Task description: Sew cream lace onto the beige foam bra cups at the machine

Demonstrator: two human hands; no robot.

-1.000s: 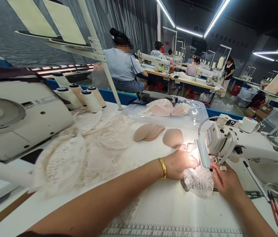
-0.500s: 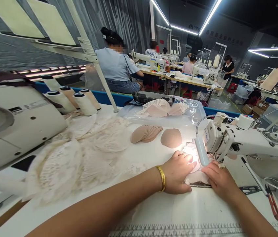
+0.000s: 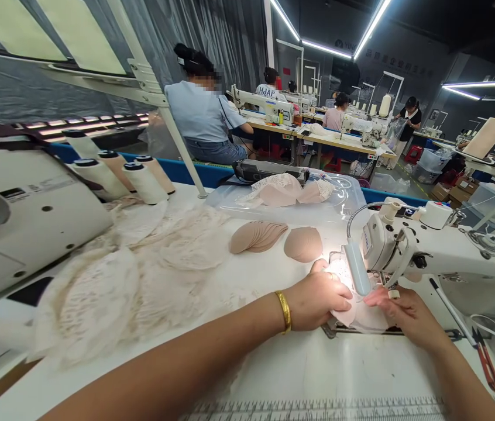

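Note:
At the sewing machine [image 3: 432,242], a pale pink fabric piece [image 3: 368,318] lies under the lit needle area, partly covered by the lamp [image 3: 356,269] and my hands. My left hand [image 3: 320,297], with a gold bangle at the wrist, is closed on the fabric's left side, its fingers curled over a folded edge. From the right, my right hand [image 3: 412,316] reaches in with its fingertips together on the fabric beside the presser foot; its thumb is hidden. A fanned stack of beige cup pads [image 3: 258,237] and a smaller pile of pads [image 3: 303,244] lie behind my left hand.
Sheer lace pieces [image 3: 177,263] spread over the table's left side, near thread cones [image 3: 144,182] and another machine [image 3: 32,216]. A clear plastic lid [image 3: 239,202] holds lace cups [image 3: 280,190]. Red-handled snips [image 3: 487,362] lie right; a ruler [image 3: 318,409] edges the front. People sew beyond.
My left hand has gone from lying flat to curling round the fabric. The fabric has turned, with its pink side now spread toward me. My right hand has shifted slightly right.

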